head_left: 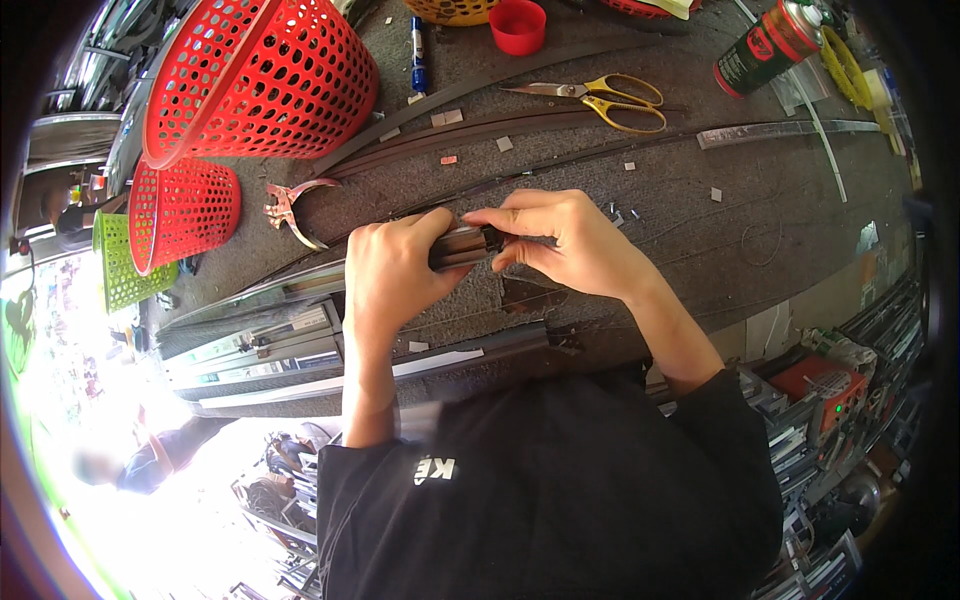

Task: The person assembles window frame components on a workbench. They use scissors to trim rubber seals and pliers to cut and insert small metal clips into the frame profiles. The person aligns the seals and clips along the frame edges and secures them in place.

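My left hand is wrapped around a long, grooved metal profile near its end. From there the profile runs off to the left above the work table. At the profile's end, my right hand pinches a small black piece between thumb and fingers. That piece touches the profile's end, and the fingertips partly cover it; how far it sits inside I cannot tell. Pliers with reddish handles lie on the table just beyond my left hand. Small screws are scattered to the right of my right hand.
Red perforated baskets and a green one stand at left. Yellow-handled scissors, a blue marker, a red cup and a spray can are at the far side. More profiles lie left; a person is beyond.
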Demonstrator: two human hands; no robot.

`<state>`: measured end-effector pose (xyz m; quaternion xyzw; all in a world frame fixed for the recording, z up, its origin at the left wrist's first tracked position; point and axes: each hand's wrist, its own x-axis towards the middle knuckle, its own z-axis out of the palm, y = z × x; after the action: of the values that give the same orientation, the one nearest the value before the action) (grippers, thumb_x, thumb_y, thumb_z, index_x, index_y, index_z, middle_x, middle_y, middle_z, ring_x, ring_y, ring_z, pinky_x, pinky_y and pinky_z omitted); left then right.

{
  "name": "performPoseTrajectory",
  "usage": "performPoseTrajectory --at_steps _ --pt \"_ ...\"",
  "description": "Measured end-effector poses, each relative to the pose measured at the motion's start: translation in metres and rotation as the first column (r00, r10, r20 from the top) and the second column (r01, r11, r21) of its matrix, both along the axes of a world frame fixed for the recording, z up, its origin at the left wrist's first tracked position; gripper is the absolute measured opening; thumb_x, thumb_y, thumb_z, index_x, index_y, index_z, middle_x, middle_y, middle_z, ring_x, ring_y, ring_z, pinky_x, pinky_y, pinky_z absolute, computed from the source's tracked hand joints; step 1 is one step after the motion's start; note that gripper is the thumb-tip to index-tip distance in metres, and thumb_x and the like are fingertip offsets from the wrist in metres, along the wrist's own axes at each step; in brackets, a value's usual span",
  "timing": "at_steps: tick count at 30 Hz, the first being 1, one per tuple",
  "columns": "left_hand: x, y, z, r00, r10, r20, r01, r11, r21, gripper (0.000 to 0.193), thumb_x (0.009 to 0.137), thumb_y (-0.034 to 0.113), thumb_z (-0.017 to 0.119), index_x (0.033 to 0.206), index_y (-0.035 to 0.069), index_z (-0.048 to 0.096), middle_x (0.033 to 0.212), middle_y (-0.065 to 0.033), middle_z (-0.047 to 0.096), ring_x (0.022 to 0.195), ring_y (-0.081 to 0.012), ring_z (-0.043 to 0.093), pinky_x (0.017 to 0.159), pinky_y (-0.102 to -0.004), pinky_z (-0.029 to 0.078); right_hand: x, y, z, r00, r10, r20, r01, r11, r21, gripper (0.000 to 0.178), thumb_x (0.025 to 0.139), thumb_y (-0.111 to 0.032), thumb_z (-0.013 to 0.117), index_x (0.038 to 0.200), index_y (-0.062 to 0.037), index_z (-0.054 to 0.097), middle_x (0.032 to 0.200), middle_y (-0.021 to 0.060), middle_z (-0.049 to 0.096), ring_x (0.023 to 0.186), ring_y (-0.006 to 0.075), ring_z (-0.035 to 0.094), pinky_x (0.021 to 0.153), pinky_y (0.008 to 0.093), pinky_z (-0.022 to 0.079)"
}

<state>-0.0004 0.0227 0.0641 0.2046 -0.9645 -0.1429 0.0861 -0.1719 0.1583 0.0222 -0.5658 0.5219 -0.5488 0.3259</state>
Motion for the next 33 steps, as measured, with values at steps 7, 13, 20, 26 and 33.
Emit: performPoseTrajectory --at_steps 7,13,20,26,33 --pt "0.0 0.0 -0.004 1.0 -0.011 -0.006 0.011 0.998 -0.055 0.036 0.058 0.016 0.085 0.087 0.01 0.064 0.074 -0.0087 0.068 0.067 -0.0326 0.068 0.059 -0.0408 0.052 0.007 -0.008 -0.016 0.993 0.0 0.121 0.018 0.989 -0.144 0.044 0.081 0.014 0.068 0.123 -0.0002 0.069 0.088 0.0114 0.067 0.079 0.0198 0.074 0.07 0.0301 0.06" --pt "0.004 0.004 0.002 0.999 -0.021 0.038 0.023 0.999 -0.046 0.044 0.054 0.012 0.087 0.09 0.01 0.063 0.077 -0.0085 0.068 0.069 -0.0326 0.068 0.059 -0.0408 0.052 0.018 -0.003 -0.021 0.988 -0.091 0.124 0.105 0.988 -0.111 0.048 0.078 0.015 0.07 0.122 -0.0037 0.071 0.084 0.0103 0.069 0.075 0.0182 0.073 0.067 0.0293 0.06" --pt "0.01 0.007 0.006 0.998 -0.059 -0.004 0.058 0.988 -0.143 0.048 0.055 0.021 0.09 0.09 0.013 0.058 0.072 -0.0031 0.062 0.067 -0.0255 0.068 0.058 -0.0377 0.053 0.032 0.004 -0.012 0.981 -0.196 0.013 0.196 0.969 -0.153 0.051 0.076 0.017 0.069 0.124 -0.0014 0.07 0.088 0.0104 0.071 0.074 0.0157 0.072 0.065 0.0273 0.061" --pt "0.009 0.007 -0.002 0.994 -0.104 0.036 0.108 0.986 -0.127 0.045 0.058 0.022 0.089 0.09 0.012 0.058 0.072 -0.0034 0.063 0.065 -0.0255 0.068 0.058 -0.0374 0.053 0.011 0.002 -0.01 0.996 -0.028 -0.082 0.018 0.992 -0.124 0.052 0.077 0.015 0.07 0.126 -0.0012 0.069 0.085 0.0122 0.07 0.073 0.0185 0.073 0.067 0.0285 0.06" --pt "0.005 0.001 -0.001 0.998 -0.058 0.007 0.058 0.998 -0.029 0.043 0.056 0.014 0.087 0.092 0.009 0.064 0.075 -0.0097 0.068 0.067 -0.0329 0.068 0.059 -0.0415 0.053 0.012 0.006 -0.006 0.988 -0.036 -0.148 0.031 0.999 -0.032 0.054 0.08 -0.003 0.077 0.133 -0.0032 0.064 0.106 0.0124 0.069 0.098 0.0227 0.069 0.084 0.0333 0.057"
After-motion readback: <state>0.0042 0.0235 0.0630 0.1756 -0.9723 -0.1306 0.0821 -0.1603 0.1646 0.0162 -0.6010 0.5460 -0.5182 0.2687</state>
